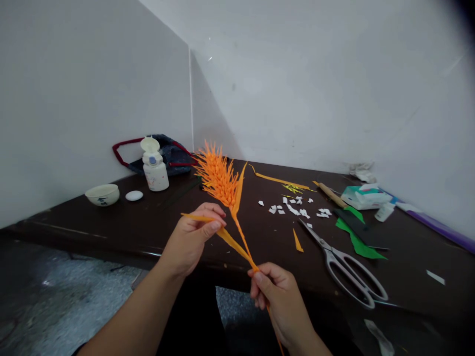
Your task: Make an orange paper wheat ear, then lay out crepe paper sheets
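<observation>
An orange paper wheat ear (218, 178) leans up and to the left over the table's front part, its thin stem running down into my right hand (279, 296). Thumb and fingers there are closed round the stem, whose lower end sticks out below. A long orange paper leaf (233, 243) branches off the stem just above that grip. My left hand (196, 237) pinches this leaf between thumb and fingers, and its tip points out to the left. Close beside the ear stands another narrow orange leaf (241, 185).
Scissors (345, 262) lie at the right, near white paper scraps (297, 210), green paper (358, 242) and an orange offcut (297, 241). Further back right are a tissue pack (365, 196) and a small white bottle (385, 212). At left stand a bowl (103, 195) and a drinking bottle (156, 175).
</observation>
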A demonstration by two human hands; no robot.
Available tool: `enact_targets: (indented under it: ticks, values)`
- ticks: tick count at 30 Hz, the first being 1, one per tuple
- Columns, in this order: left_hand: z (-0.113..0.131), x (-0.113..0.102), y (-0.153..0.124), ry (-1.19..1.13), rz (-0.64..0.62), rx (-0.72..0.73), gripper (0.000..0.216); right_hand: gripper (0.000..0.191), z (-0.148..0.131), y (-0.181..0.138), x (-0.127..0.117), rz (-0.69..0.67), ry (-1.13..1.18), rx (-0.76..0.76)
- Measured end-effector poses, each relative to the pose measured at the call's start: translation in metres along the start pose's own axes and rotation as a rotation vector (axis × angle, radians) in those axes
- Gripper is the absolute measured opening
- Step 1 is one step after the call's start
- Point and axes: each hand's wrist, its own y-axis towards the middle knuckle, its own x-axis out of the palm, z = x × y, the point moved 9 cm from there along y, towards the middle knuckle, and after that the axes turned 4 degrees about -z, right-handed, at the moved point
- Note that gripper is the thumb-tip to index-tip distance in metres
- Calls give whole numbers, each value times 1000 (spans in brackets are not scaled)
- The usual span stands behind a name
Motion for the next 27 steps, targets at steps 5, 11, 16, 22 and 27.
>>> enact_targets:
  ticks: [5,11,16,22,27]
  values:
    - [1,-11,4,51,-37,-56,3,21,-2,-4,-2,-43,-90,18]
    - [-3,-27,13,-153,28,-109,13,18,3,-7,-1,-73,-114,49]
    - [-9,-50,4,-399,385,-33,22,19,3,-7,-7,-23,-70,16]
    - [-44,7,-44,-50,316,-200,17,21,-4,-4,-9,54,-43,-77]
    - [-60,63,-57,134,-13,-363,6,22,-12,-5,-11,117,-104,-160]
